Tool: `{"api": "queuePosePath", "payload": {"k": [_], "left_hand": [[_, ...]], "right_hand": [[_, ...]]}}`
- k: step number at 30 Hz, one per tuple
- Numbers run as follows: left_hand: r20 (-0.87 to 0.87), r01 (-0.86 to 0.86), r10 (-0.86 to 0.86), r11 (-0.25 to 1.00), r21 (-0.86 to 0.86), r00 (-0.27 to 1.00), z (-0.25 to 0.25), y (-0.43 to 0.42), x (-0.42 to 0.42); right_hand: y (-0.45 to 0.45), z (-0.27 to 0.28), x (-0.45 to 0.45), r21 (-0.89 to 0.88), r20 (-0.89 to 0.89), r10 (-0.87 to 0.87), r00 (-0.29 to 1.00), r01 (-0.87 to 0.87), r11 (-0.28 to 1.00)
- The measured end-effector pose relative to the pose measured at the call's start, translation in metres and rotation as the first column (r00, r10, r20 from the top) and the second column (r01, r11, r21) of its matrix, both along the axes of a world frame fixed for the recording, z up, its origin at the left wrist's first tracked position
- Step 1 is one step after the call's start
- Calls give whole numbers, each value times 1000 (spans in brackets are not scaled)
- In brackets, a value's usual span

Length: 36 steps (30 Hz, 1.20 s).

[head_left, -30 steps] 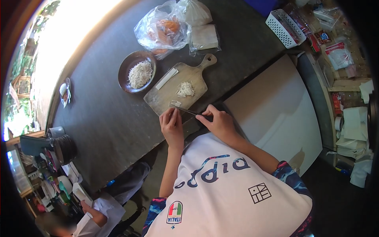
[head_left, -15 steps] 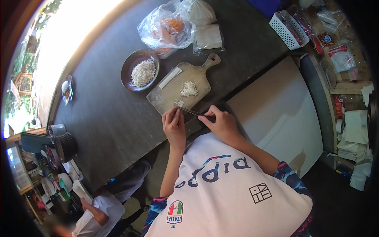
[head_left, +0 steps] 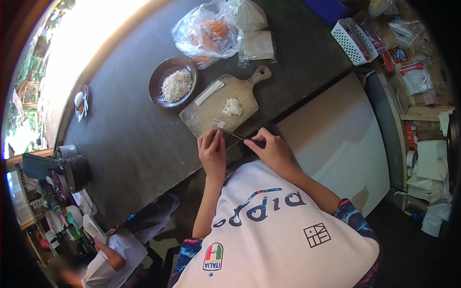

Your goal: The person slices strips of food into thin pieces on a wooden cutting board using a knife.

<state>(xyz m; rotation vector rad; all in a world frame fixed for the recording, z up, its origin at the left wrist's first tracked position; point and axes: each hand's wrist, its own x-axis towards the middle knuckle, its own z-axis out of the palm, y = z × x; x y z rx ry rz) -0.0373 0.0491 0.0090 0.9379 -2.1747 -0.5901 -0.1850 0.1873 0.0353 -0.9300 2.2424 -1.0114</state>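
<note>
My right hand [head_left: 272, 148] is closed round the dark handle of a knife [head_left: 231, 134]. Its thin blade slants across the near edge of a wooden cutting board [head_left: 194, 116]. At the blade's tip my left hand [head_left: 211, 150] has its fingers curled and pressed together; whatever lies under the fingertips is hidden. Just beyond them are a few short white strips [head_left: 218, 124]. A small heap of thin white shreds [head_left: 231, 107] lies farther up the board, beside a longer flat white piece [head_left: 210, 92]. A brown bowl [head_left: 154, 85] left of the board holds a mound of similar shreds [head_left: 176, 85].
Clear plastic bags with orange contents [head_left: 209, 36] and a wrapped pale stack [head_left: 258, 45] sit behind the board. A white perforated basket [head_left: 353, 42] stands at the far right. Dark stacked dishes [head_left: 77, 174] are at left. Another person [head_left: 113, 257] is at lower left.
The knife blade has shifted slightly at the board's near edge beside my left fingertips. Both hands keep nearly the same place, and the view has moved a little.
</note>
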Motion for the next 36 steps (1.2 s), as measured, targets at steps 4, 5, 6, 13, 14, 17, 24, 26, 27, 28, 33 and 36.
{"api": "queuePosePath", "payload": {"k": [4,5,6,13,14,17,24,26,27,28,33,36], "left_hand": [[-1,-7,7,1000,4,1000,-3,0,3],[-3,-9,9,1000,6,1000,-3,0,3],[-4,-12,12,1000,9,1000,-2,1,3],[-11,-12,12,1000,15,1000,-2,0,3],[-14,-14,14,1000,5,1000,-3,-1,3],[-16,-16,16,1000,-9,1000,-6,0,3],[-7,-13,13,1000,-7,1000,-3,0,4],[-3,-25,25,1000,-5,1000,-4,2,4],[0,-34,34,999,3,999,-1,3,3],[2,-43,43,999,13,999,0,5,2],[16,-35,35,999,2,999,-1,4,4],[1,-40,40,999,7,999,-3,4,3]], "right_hand": [[3,9,1,32,-32,18,999,-17,999],[5,9,1,28,-39,17,999,-16,999],[8,7,0,27,-46,16,999,-15,1000],[-3,5,1,-29,-27,30,999,-31,999],[-1,8,0,-6,-38,29,999,-29,1000],[6,9,-1,29,-49,26,998,-24,999],[3,7,-1,27,-23,42,999,-41,999],[6,8,-2,38,-30,43,999,-42,998],[5,7,-2,37,-26,39,999,-38,999],[5,6,-3,37,-22,35,999,-34,999],[-1,6,-2,2,15,47,999,-47,999],[9,9,-5,34,-9,44,999,-44,998]]}}
